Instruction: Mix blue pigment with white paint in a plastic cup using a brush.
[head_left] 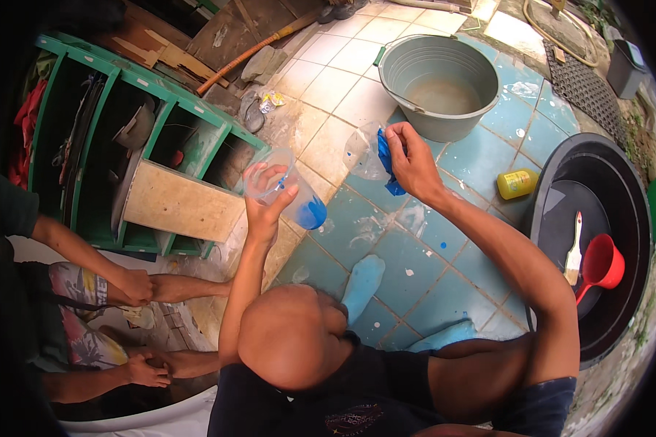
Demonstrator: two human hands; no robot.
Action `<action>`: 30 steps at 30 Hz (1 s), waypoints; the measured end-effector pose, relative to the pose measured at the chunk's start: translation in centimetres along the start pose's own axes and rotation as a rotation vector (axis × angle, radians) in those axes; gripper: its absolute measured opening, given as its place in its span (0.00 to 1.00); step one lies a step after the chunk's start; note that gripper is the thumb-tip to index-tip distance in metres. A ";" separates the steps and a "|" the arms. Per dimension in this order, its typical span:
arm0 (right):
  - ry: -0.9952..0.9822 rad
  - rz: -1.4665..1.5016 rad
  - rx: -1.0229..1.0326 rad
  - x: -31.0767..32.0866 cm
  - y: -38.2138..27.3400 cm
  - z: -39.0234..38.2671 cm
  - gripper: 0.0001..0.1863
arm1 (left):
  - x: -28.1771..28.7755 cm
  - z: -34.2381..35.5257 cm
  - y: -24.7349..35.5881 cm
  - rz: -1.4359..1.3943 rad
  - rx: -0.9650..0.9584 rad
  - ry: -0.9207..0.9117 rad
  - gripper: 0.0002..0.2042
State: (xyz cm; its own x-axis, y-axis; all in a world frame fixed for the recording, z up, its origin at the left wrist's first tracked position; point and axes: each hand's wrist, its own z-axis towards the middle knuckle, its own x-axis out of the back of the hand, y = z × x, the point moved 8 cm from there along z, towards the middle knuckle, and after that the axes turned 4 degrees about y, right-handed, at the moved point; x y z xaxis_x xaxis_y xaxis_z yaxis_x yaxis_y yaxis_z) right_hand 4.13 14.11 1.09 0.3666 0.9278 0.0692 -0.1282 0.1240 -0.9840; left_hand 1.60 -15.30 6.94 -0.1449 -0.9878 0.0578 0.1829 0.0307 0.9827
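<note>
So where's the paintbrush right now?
In the head view, the paintbrush is at the right, inside the black tub, just left of the red dipper.

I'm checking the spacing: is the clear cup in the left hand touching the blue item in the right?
Apart. The head view plainly shows floor tiles between the clear cup and the blue item.
</note>
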 end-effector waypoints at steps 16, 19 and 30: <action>-0.052 -0.486 0.434 -16.8 2.7 9.2 0.06 | 2.6 -6.8 -18.8 -0.257 0.252 0.168 0.45; -0.006 -0.410 0.239 -20.9 3.6 10.9 0.05 | 3.7 -6.7 -18.9 -0.167 0.160 0.190 0.47; -0.074 -0.005 0.187 -35.5 6.1 12.7 0.05 | 12.7 -5.4 -20.5 0.147 -0.046 0.461 0.50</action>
State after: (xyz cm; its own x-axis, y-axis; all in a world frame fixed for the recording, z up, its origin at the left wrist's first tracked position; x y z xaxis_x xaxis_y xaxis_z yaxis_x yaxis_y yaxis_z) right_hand -21.39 -13.62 -5.30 0.2995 0.9496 0.0930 -0.2979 0.1856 -0.9364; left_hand 1.25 -29.33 -13.42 0.3294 -0.9387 0.1015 0.2133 0.1787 0.9605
